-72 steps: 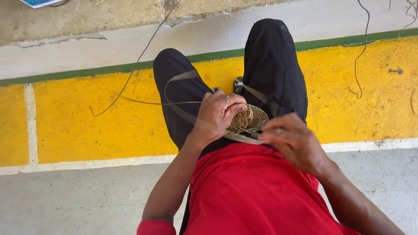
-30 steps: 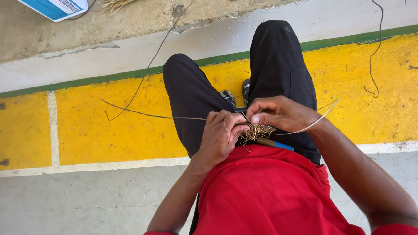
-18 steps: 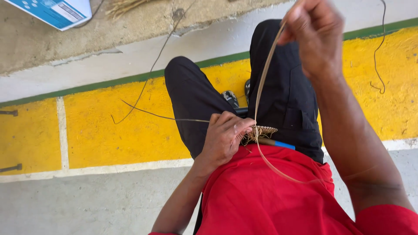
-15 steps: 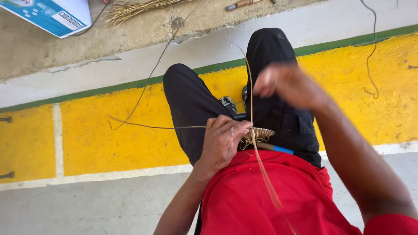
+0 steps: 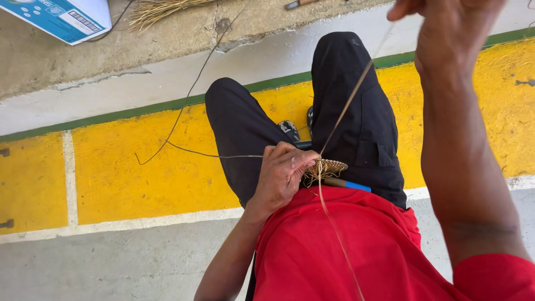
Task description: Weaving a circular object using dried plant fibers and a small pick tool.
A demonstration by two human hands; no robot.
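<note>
A blue-and-white box lies at upper left, the left hand at centre clenches a small woven disc over the lap, and the right hand at upper right pinches a taut straw strand.

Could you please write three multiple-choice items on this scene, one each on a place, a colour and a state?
1. Where is the small woven piece?
A. on the yellow floor
B. in the left hand, over the lap
C. on the blue and white box

2. What colour is the shirt?
A. red
B. green
C. white

3. How is the right hand?
A. resting on a knee
B. flat on the floor
C. raised, drawing a fibre strand taut

Answers: 1 B, the fingers pinch it above the black trousers. 2 A, it is plainly red. 3 C, the strand runs straight up from the weave.
</note>
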